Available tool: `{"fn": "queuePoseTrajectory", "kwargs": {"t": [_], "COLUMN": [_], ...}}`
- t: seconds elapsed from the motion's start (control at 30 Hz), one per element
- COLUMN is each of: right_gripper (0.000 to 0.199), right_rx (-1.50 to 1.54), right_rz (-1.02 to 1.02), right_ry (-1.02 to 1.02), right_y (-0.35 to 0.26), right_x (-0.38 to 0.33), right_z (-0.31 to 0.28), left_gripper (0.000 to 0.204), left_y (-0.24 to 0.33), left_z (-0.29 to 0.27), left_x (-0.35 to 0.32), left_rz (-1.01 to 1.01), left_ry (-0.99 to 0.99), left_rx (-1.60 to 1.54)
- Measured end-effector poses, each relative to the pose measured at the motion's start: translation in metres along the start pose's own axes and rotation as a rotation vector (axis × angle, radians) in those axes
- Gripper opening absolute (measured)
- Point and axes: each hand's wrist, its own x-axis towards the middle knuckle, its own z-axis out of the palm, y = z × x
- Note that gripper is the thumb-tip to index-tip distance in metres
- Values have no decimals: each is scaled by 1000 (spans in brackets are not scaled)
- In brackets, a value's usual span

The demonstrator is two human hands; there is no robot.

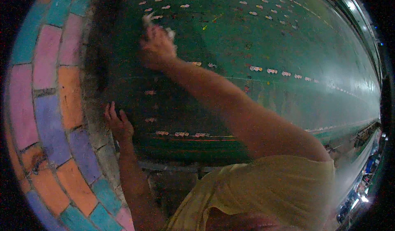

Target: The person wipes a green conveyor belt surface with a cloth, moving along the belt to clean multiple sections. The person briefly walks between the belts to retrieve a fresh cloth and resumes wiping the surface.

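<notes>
My right hand reaches across to the far left part of a long green table. Its fingers look curled and are smeared by motion. Whitish bits show at the fingertips and along the side of the hand, too blurred to name. Just beyond it are small pale flat pieces laid out in rows. Near the table's left end my left hand is open, fingers apart, with nothing seen in it. To its right, a few similar pieces lie on the dark green surface.
More small pieces run in lines across the middle, along the near edge and at the far right. Small yellow-green bits lie between the groups. A wall of painted coloured bricks borders the left. Cluttered items stand at the lower right.
</notes>
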Motion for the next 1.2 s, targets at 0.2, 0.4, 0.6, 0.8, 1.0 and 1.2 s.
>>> {"fn": "queuePoseTrajectory", "kwargs": {"t": [0.2, 0.4, 0.6, 0.8, 1.0, 1.2], "right_gripper": [54, 48, 51, 44, 52, 70], "right_rx": [207, -21, -441, -79, 56, -18], "right_rz": [-364, 230, 620, 19, -218, -296], "right_ry": [-223, 33, 121, 130, -230, -404], "right_y": [-40, 233, 347, 138, -25, 75], "right_x": [-4, -48, -95, -54, -157, -275], "right_z": [-14, -100, -105, -7, -79, -153], "left_gripper": [49, 50, 50, 51, 52, 52], "left_y": [-14, -16, -14, -18, -7, -10], "left_z": [7, 3, 17, 24, 17, 12], "left_x": [-15, -4, -9, -3, -2, -9], "left_rz": [-80, -33, -11, -18, -112, -144], "left_ry": [-13, -8, 44, 85, 32, 64], "left_rx": [-21, -34, 64, 77, 73, -24]}}
